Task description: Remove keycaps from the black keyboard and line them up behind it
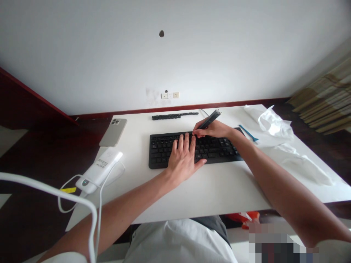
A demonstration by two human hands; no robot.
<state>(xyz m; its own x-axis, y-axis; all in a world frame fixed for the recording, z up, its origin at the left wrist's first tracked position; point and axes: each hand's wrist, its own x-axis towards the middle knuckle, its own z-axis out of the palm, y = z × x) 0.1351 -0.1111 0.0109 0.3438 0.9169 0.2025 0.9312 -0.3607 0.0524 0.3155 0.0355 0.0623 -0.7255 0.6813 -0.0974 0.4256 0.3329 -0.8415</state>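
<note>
A black keyboard [159,160] lies on the white table. My left hand [183,157] rests flat across its middle, palm down, fingers stretched out and somewhat apart. Just right of those fingertips, near the keyboard's back edge, my right hand [211,128] grips a dark pen-shaped tool [210,119]. The tool slants with its upper end up and to the right. Its lower end is hidden by my fingers, so I cannot tell whether it touches the keys. Behind the keyboard sits a row of loose black keycaps [170,116].
A phone [113,132] and a white power bank [101,170] with a looped white cable [93,215] occupy the left side. On the right lie a thin blue tool [248,133] and crumpled white plastic bags [274,122]. Wall sockets [170,95] are behind the table [208,193].
</note>
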